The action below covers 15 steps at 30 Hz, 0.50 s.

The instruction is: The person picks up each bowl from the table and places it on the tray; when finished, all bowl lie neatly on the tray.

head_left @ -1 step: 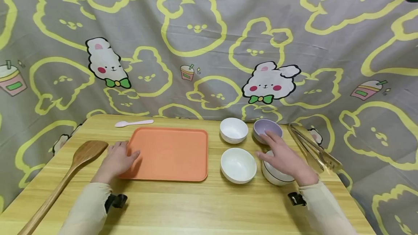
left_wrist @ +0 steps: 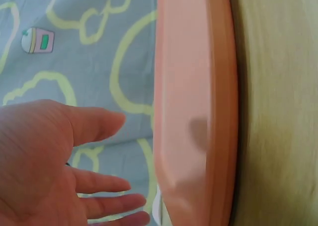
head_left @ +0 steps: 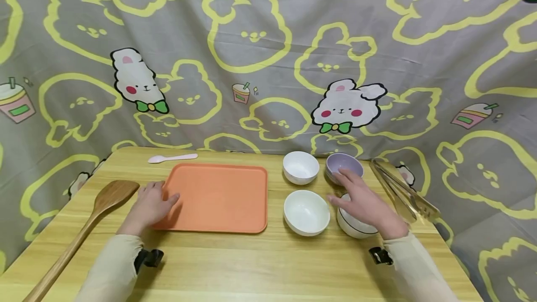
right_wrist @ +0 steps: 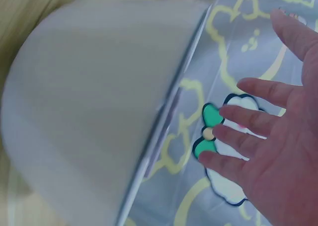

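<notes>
Pale, yellow-grained wood forms the tabletop (head_left: 235,269), bearing at the near left a long-handled brown wooden spatula (head_left: 113,196) with a broad, flat blade. Further in lie a shallow orange rectangular tray (head_left: 222,199) with rounded corners and a raised rim, a deep white round bowl with a dark line (head_left: 354,226) at the right, and a glossy plain white bowl (head_left: 306,213) beside it. Behind these two sit another smooth white bowl (head_left: 300,168) and a round purple bowl (head_left: 343,164); shiny metal utensils (head_left: 424,206) lie at the right edge, a slim pale-pink spoon (head_left: 176,157) at the far left, before a grey cloth (head_left: 268,78) printed with yellow outlines. The left hand (head_left: 152,206) hovers at the tray's left edge, the right hand (head_left: 367,204) above the dark-lined bowl, its fingertips toward the purple one; both have fingers spread wide and hold nothing. The left wrist view reveals a gap between hand and tray that the head view hides; the right wrist view shows the dark-lined bowl's outer wall side-on, well apart from the palm.
</notes>
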Tool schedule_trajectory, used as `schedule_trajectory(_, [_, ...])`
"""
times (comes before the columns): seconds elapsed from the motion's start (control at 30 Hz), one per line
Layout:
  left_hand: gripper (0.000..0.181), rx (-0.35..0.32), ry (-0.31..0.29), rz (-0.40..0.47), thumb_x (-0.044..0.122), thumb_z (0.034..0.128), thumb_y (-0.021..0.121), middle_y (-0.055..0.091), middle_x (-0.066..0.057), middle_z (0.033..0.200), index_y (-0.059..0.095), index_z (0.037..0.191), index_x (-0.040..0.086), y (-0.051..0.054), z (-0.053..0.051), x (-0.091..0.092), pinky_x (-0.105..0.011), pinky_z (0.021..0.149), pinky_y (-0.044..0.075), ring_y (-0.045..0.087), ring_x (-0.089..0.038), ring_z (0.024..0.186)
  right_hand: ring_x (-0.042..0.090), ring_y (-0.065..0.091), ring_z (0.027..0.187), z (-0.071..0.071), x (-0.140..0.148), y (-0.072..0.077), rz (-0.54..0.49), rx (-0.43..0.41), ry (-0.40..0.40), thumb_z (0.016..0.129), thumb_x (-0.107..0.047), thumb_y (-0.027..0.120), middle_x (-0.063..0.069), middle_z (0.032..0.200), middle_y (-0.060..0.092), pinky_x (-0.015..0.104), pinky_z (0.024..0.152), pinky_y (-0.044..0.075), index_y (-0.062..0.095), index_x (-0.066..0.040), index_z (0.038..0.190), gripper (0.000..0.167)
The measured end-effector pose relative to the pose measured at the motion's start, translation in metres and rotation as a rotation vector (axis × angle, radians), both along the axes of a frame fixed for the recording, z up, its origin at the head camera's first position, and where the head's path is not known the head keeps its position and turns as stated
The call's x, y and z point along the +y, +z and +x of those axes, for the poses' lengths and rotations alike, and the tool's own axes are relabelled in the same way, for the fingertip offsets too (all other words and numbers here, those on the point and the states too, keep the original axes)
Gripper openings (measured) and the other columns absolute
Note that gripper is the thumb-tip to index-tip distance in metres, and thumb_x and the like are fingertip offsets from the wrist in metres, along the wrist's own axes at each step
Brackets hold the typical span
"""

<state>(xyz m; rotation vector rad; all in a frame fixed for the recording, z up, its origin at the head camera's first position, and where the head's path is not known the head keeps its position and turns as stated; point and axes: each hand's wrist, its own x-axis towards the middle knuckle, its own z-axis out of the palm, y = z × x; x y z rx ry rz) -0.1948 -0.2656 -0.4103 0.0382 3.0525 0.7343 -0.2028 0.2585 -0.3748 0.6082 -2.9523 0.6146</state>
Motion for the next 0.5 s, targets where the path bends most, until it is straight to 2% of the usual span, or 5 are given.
schedule_trajectory(0.13, [0.074,-0.036,0.017,0.025,0.032,0.0976,0.055,0.026,-0.048,0.134,0.028,0.135,-0.025,0.000,0.001,-0.008,-0.070,0.100,0.025,0.020,-0.065,0.124,0.043,0.030,0.137,0.003,-0.015,0.005,-0.021,-0.023,0.054,0.089,-0.054,0.066,0.022,0.151,0.033,0.061,0.107,0.029,0.042,-0.001,0.146,0.081])
schedule_trajectory(0.3, [0.073,-0.103,-0.008,0.058,0.032,0.0992,0.053,0.024,-0.050,0.134,0.028,0.134,-0.028,-0.001,0.000,-0.016,-0.069,0.101,0.027,0.022,-0.063,0.125,0.042,0.024,0.140,0.009,-0.030,0.004,-0.021,-0.103,0.117,0.081,-0.063,0.067,0.023,0.154,0.027,0.059,0.108,0.028,0.036,-0.002,0.149,0.097])
schedule_trajectory(0.43, [0.064,-0.089,-0.026,0.062,0.024,0.0976,0.056,0.040,-0.048,0.125,0.036,0.129,-0.028,-0.004,-0.001,-0.022,-0.064,0.096,0.038,0.039,-0.059,0.119,0.040,0.018,0.143,0.012,-0.040,0.000,-0.028,-0.142,0.143,0.077,-0.063,0.072,0.020,0.156,0.022,0.058,0.108,0.029,0.032,-0.006,0.153,0.103])
schedule_trajectory(0.5, [0.049,-0.066,-0.030,0.070,0.017,0.0955,0.058,0.054,-0.042,0.108,0.048,0.119,-0.024,-0.006,-0.001,-0.025,-0.058,0.086,0.047,0.053,-0.053,0.102,0.039,0.016,0.144,0.011,-0.045,-0.001,-0.020,-0.138,0.152,0.076,-0.062,0.073,0.019,0.158,0.020,0.059,0.108,0.028,0.031,-0.008,0.153,0.104])
